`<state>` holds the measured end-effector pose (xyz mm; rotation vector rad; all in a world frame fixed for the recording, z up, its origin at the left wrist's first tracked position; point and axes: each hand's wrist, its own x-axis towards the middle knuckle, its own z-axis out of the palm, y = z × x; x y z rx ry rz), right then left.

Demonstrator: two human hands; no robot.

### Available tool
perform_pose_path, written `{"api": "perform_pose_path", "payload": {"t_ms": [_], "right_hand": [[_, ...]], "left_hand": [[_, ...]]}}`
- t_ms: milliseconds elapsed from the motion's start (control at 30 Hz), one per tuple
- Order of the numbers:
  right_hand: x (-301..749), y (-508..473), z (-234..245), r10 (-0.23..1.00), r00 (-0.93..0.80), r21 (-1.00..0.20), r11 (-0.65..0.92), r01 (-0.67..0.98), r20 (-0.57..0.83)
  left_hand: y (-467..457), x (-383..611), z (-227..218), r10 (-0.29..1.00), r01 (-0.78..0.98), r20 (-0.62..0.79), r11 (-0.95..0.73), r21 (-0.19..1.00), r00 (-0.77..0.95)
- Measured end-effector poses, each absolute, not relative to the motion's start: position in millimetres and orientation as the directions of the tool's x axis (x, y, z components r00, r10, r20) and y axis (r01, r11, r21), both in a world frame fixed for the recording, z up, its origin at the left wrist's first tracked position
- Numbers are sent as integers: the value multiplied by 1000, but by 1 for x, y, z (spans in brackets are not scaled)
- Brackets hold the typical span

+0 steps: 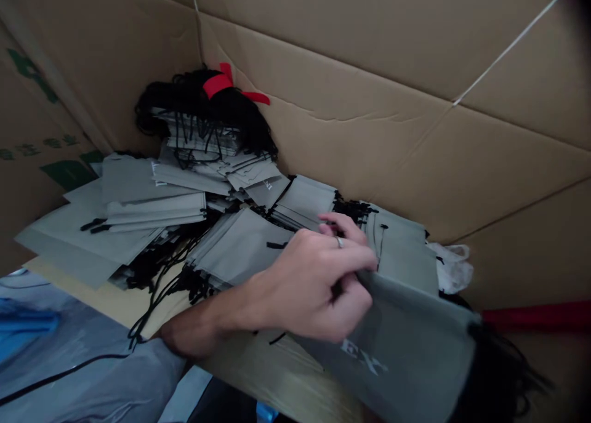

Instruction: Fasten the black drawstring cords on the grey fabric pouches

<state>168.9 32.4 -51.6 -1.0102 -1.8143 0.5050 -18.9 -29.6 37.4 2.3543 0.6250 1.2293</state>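
Note:
My left hand [318, 281], with a ring on one finger, reaches in from the lower left. Its thumb and fingers are closed in a pinch at the upper edge of a grey drawstring bag [415, 343]. White letters, partly covered by shadow and the hand, show on this bag, and black cords hang at its right end. Just beyond the fingers lie more grey bags [406, 257]. Under the wrist sits a stack of grey bags [240, 244] with black cord ends. My right hand is not in view.
Cardboard walls [351, 72] rise behind and at the left. A bundle of black cords [198, 96] with a red ribbon [219, 84] sits on bags in the corner. Loose bags [133, 183] spread at the left. A crumpled clear plastic bag [455, 266] lies at the right.

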Motion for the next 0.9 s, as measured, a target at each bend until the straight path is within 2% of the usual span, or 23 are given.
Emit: {"api": "perform_pose_path", "payload": {"t_ms": [67, 133, 167, 367, 533, 700, 767, 833, 900], "right_hand": [[183, 12, -25, 884, 15, -841, 439, 316, 467], [195, -9, -6, 917, 80, -915, 379, 141, 392], [199, -18, 0, 923, 93, -925, 361, 120, 372], [214, -35, 8, 824, 163, -831, 498, 248, 543], [220, -37, 13, 778, 125, -778, 575, 254, 616], [215, -40, 17, 739, 238, -762, 531, 371, 631], [210, -40, 18, 749, 231, -762, 508, 403, 621], [204, -40, 19, 768, 166, -755, 524, 394, 619], [198, -39, 20, 789, 104, -765, 541, 349, 606]], "left_hand": [[-22, -24, 40, 626, 265, 618, -772, 578, 476], [-13, -27, 41, 655, 304, 584, -748, 590, 479], [-8, -28, 40, 659, 313, 579, -745, 589, 480], [7, -22, 34, 681, 362, 553, -728, 582, 480], [7, -15, 31, 697, 354, 536, -710, 609, 476], [9, -10, 24, 740, 344, 486, -657, 671, 464], [9, -6, 20, 759, 282, 476, -623, 730, 445], [7, -1, 17, 765, 134, 506, -594, 793, 399], [5, 5, 15, 749, -39, 561, -588, 808, 352]]}}
